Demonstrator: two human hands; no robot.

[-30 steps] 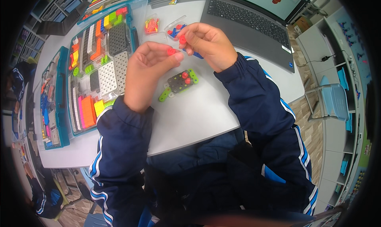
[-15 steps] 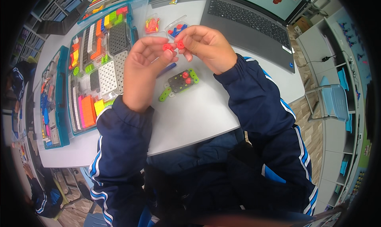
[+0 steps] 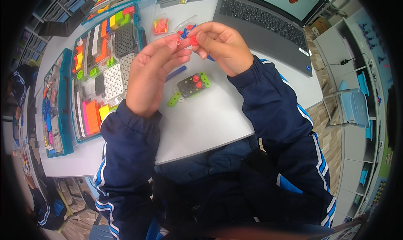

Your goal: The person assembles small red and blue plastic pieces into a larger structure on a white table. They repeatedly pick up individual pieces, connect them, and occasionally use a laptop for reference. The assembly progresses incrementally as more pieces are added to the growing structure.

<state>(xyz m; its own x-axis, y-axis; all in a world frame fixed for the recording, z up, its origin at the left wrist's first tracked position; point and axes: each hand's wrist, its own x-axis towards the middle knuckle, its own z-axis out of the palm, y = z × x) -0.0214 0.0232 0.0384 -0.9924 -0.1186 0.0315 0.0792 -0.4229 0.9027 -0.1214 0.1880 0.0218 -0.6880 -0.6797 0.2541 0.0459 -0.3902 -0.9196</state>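
My left hand (image 3: 152, 68) and my right hand (image 3: 223, 47) are raised close together over the white table. Between the left thumb and forefinger is a small red plastic piece (image 3: 178, 42), mostly covered by the fingertips. A round red plastic piece (image 3: 194, 40) is pinched in my right fingers. Below the hands on the table lies a small assembly (image 3: 191, 87) of a dark perforated plate, green links and red pegs. Beside it a blue rod (image 3: 176, 73) lies partly behind my left hand.
At the left an open teal-edged case (image 3: 77, 133) holds building parts in many colours. Small clear boxes with red pieces (image 3: 160, 25) and blue pieces (image 3: 184, 32) stand beyond my hands. A laptop (image 3: 262, 30) sits at the back right. The table's front edge (image 3: 205, 150) faces me.
The two red pieces have moved slightly apart. My left fingers have turned and straightened, covering more of their piece, while the right hand has shifted slightly. The assembly has stayed put.
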